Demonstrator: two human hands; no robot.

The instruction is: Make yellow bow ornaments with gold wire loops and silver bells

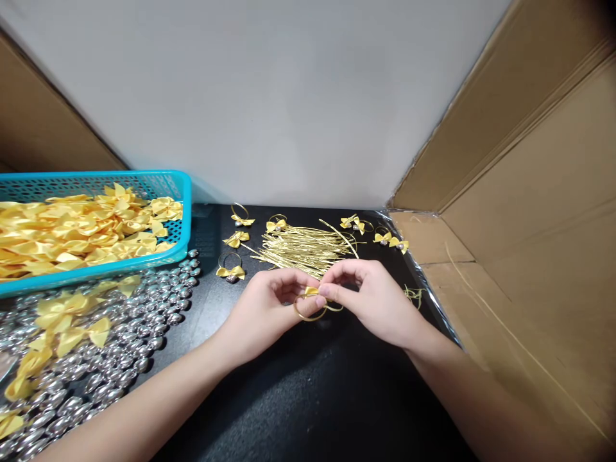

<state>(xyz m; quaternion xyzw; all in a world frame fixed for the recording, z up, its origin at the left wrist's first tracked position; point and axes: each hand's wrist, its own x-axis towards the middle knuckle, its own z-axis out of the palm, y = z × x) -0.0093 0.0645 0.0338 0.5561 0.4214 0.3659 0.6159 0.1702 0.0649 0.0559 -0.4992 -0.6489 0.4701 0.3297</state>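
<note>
Over the black table, my left hand (272,308) pinches a yellow ribbon bow (312,292) between thumb and fingers. A thin gold loop (309,316) hangs below the bow. My right hand (363,292) meets the left at the bow, its thumb and fingertips closed on a gold tie (333,308) that curves below them. The fingers hide much of the bow. Just behind both hands lies a pile of gold twist ties (308,249). Several bows with gold loops and silver beads lie around it, among them one bow (231,273) left of the pile.
A turquoise basket (185,218) heaped with yellow bows stands at the left. In front of it spread many silver beads (115,359) with loose bows (67,314) on top. Cardboard (539,192) walls the right side, and a white panel (289,96) the back. Thin tie scraps (414,295) lie at the right edge.
</note>
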